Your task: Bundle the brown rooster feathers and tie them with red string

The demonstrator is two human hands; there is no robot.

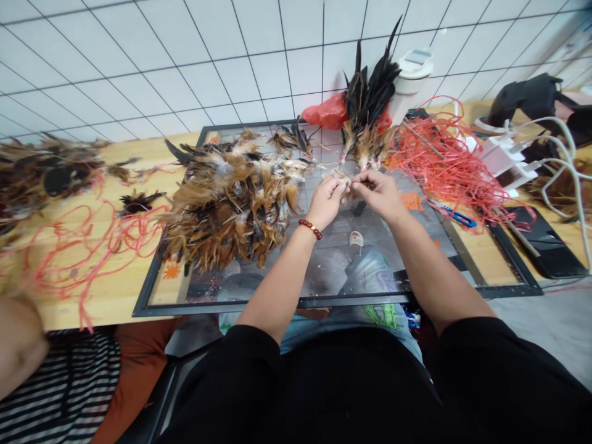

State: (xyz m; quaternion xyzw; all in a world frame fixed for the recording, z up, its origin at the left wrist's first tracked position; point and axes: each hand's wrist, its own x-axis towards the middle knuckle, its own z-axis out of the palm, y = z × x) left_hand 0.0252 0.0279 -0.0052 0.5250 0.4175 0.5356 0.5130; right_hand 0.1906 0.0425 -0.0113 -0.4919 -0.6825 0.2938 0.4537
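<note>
No readable writing anywhere; only orange paper cut-outs (171, 271) stuck under the glass pane (324, 271), near its front-left corner. Left hand (327, 200) and right hand (379, 194) meet fingertip to fingertip over the pane's back-middle, both pinched shut on a small feather bundle (348, 179), w/ a big brown feather heap (226, 197) covering the pane's left half, a dark feather bunch (370, 105) standing just behind the pane's back edge, and red string (444, 163) tangled off its right side. Open room is the bare front-right part of the pane, betw. forearms and frame; a co-worker's arm (18, 345) sits well left of the pane.
</note>
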